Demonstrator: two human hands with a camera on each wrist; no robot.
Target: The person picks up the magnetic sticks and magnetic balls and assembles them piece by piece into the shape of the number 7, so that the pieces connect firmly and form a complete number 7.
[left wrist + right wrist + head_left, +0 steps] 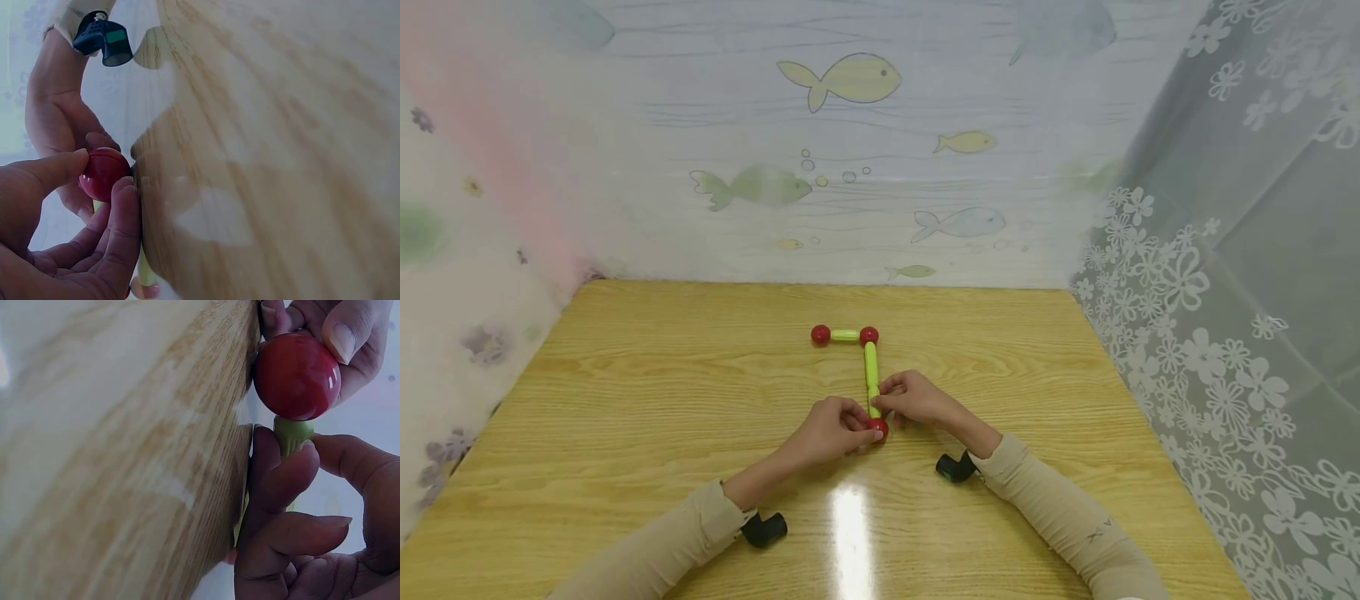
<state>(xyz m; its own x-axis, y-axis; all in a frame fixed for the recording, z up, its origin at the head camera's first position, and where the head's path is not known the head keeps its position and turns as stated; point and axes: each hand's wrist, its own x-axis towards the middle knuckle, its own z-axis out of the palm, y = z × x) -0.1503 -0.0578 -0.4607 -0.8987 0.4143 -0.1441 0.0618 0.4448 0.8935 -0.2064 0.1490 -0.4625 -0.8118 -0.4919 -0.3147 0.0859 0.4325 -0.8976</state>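
Observation:
My left hand point(829, 431) pinches a glossy red ball point(104, 176) between thumb and fingers, low on the tabletop. Just beside it, my right hand point(922, 402) holds a yellow-green rod point(292, 433) whose end meets that ball. Farther from me, a second yellow-green rod point(871, 365) continues in line with the held one. It runs up to another red ball point(868, 335). From there a short yellow-green rod point(846, 336) points left to a third red ball point(821, 335), making an angled chain. Fingers partly cover the near rod.
The wood-grain table point(700, 358) has a bright reflection near its front. Pale curtains with fish point(857, 79) stand behind it, and a lace-flowered sheer curtain point(1210, 350) hangs on the right. Black wrist devices point(765, 530) are strapped at both sleeves.

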